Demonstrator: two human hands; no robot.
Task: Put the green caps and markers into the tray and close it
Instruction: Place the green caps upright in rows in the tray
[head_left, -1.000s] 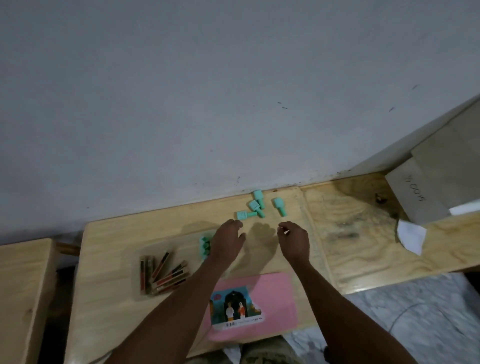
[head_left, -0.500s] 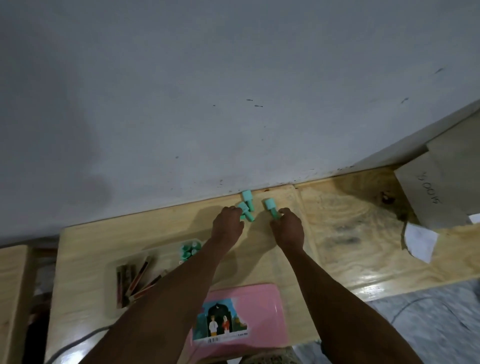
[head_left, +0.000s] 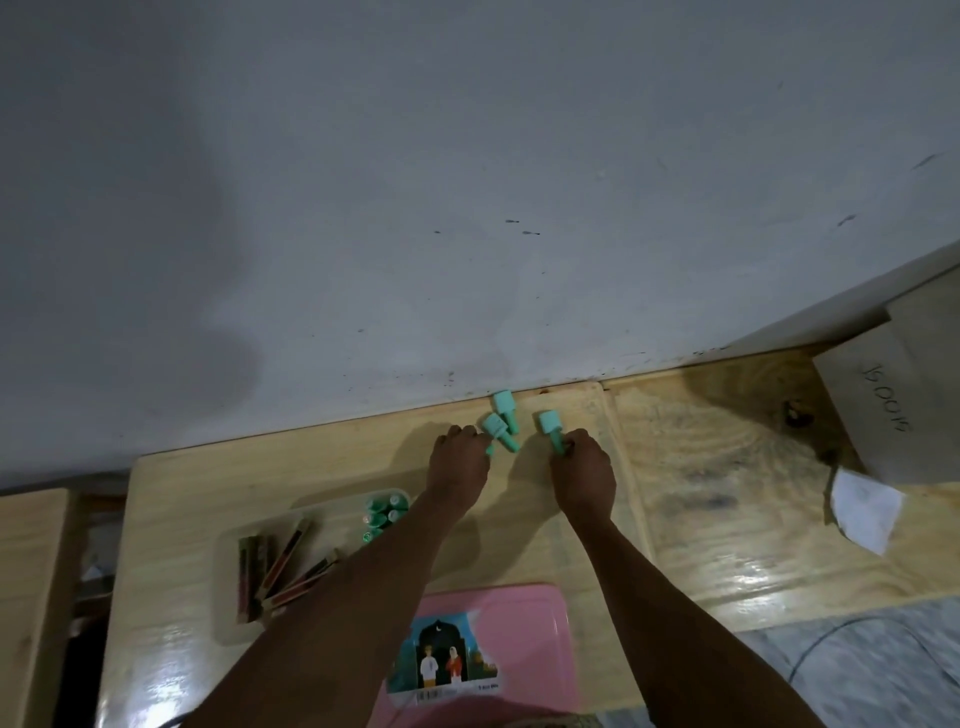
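Observation:
Green caps lie near the wall on the wooden table: one far cap (head_left: 505, 406), one (head_left: 497, 429) by my left fingertips, and one (head_left: 550, 429) at my right fingertips. My left hand (head_left: 458, 464) curls over a green cap end (head_left: 490, 450) under its fingers. My right hand (head_left: 583, 473) pinches the stem of the right cap. The clear tray (head_left: 236, 618) to the left holds several dark markers (head_left: 278, 564) and several green caps (head_left: 382, 516). The pink lid (head_left: 524, 634) lies at the near edge.
The wall runs right behind the caps. A grey box (head_left: 906, 400) with a white paper (head_left: 865, 506) stands at the right on a second wooden board (head_left: 727, 499). Another wooden surface (head_left: 31, 597) is at the far left, across a gap.
Both hands have reached forward from the middle of the table to the caps by the wall. The right fingers have closed on the right cap's stem; the left fingers cover another cap.

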